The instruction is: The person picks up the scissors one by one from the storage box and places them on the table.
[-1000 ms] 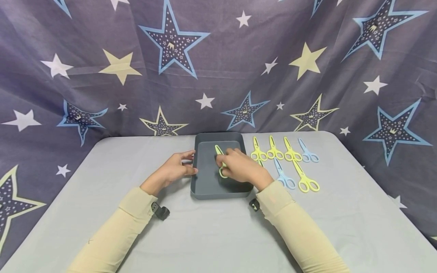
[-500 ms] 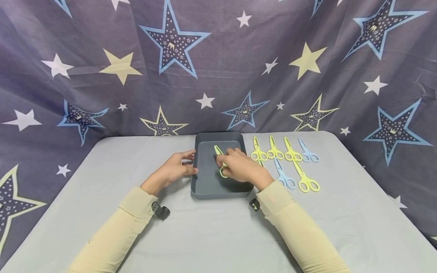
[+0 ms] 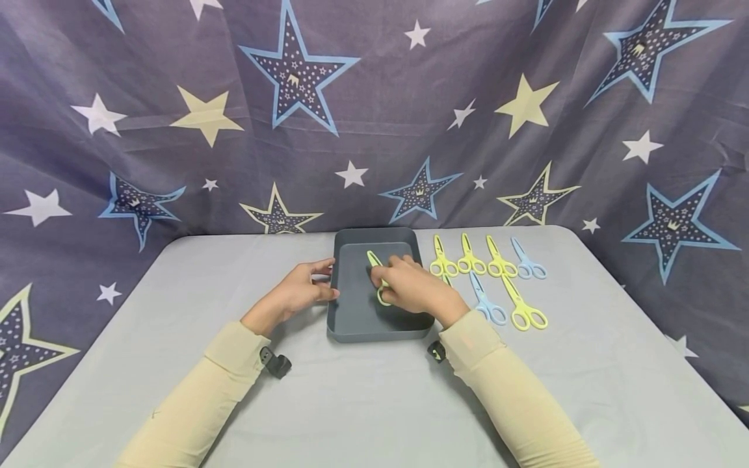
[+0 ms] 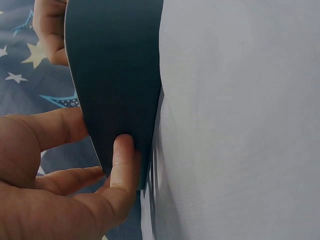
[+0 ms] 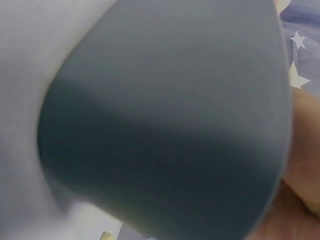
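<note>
My right hand (image 3: 412, 286) is over the dark grey tray (image 3: 354, 325), its fingers gripping yellow-green scissors (image 3: 374, 259). The scissors' tip points toward the back of the tray, and one handle loop shows below the fingers; the rest is hidden by the hand. My left hand (image 3: 295, 289) holds the tray's left side. In the left wrist view, one fingertip (image 4: 123, 145) presses the outer wall of the tray (image 4: 115, 65) while other fingers reach the rim. The tray wall (image 5: 165, 115) fills most of the right wrist view, where only part of the right hand (image 5: 307, 145) appears.
Right of the tray lie several yellow-green scissors (image 3: 528, 316) and two light blue scissors (image 3: 487, 307) in two rows; my right forearm partly covers the front row. A star-patterned curtain (image 3: 374, 143) hangs behind the grey-covered table (image 3: 363, 403).
The scissors in the right hand have tilted very slightly within the tray. Both hands and the tray otherwise stay in place.
</note>
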Tool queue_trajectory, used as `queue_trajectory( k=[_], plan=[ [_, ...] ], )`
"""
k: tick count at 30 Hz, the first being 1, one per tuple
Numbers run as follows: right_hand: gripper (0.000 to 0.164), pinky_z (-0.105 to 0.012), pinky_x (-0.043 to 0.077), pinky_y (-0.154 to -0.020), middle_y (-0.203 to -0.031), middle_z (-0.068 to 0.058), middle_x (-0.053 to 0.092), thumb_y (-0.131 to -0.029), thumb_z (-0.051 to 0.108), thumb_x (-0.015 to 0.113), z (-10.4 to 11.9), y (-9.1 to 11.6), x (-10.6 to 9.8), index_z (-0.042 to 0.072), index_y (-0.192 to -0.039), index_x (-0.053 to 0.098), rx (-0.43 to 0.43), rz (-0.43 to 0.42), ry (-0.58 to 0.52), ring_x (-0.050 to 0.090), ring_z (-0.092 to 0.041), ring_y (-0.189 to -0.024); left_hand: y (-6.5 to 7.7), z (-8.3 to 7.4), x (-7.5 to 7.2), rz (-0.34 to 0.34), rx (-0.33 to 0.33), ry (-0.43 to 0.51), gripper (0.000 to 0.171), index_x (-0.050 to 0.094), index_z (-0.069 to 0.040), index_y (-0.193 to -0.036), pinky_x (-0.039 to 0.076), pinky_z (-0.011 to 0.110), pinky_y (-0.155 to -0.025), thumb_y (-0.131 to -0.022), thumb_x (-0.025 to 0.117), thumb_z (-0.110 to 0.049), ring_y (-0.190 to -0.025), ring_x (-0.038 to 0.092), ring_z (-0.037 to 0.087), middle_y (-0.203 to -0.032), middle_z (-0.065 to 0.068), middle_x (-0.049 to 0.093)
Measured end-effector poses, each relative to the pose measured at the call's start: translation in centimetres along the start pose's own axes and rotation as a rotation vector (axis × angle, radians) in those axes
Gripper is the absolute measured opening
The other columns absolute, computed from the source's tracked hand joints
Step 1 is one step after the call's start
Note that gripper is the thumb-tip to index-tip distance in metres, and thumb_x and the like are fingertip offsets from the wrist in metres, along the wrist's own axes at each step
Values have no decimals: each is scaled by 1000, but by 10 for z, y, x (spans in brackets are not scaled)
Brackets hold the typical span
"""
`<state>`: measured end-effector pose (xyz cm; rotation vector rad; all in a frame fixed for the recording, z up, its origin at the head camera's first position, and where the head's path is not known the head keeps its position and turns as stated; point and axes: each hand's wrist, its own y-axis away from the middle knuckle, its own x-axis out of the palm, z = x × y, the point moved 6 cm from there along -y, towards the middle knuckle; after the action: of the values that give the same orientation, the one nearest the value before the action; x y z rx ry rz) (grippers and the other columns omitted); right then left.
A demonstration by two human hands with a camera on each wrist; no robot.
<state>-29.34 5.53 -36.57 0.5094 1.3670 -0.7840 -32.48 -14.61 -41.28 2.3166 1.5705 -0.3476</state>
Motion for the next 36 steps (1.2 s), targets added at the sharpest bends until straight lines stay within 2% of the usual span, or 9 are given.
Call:
queue_trajectory(
  k=[10,18,25,31,36],
  plan=[
    [9,-37,45,-76,-91,-3,55,-93,14,68,-2,0,-3,20,-95,61,-4,3,11,50,-25,-84,1,0,0,3,3,22,86,26,0,-161,54,36,-101,-88,71,2,-129,57,40,-152,28,40],
    [9,-39,46,-80,-91,-3,58,-93,14,67,-7,4,-14,15,-102,66,-19,-35,45,52,-24,-85,3,-2,-1,10,28,27,85,25,3,-160,55,34,-100,-87,70,1,-126,58,40,-151,31,40],
    [12,-40,47,-77,-89,-4,57,-91,12,68,-20,17,-20,13,-103,66,8,-67,37,51,-25,-82,1,-1,2,19,23,5,85,25,1,-160,56,33,-98,-88,70,0,-123,60,36,-152,29,40],
    [11,-40,46,-74,-85,-2,57,-90,10,70,-32,29,-25,13,-100,65,26,-78,64,51,-23,-82,1,0,0,14,21,14,86,25,1,-161,55,34,-99,-88,71,0,-127,57,39,-152,29,40],
    [11,-39,45,-70,-85,-4,55,-90,10,71,-43,41,-29,15,-95,62,73,-64,64,49,-26,-77,0,3,-1,16,20,11,86,25,1,-161,56,34,-99,-88,72,-1,-128,56,40,-153,29,40]
  ],
)
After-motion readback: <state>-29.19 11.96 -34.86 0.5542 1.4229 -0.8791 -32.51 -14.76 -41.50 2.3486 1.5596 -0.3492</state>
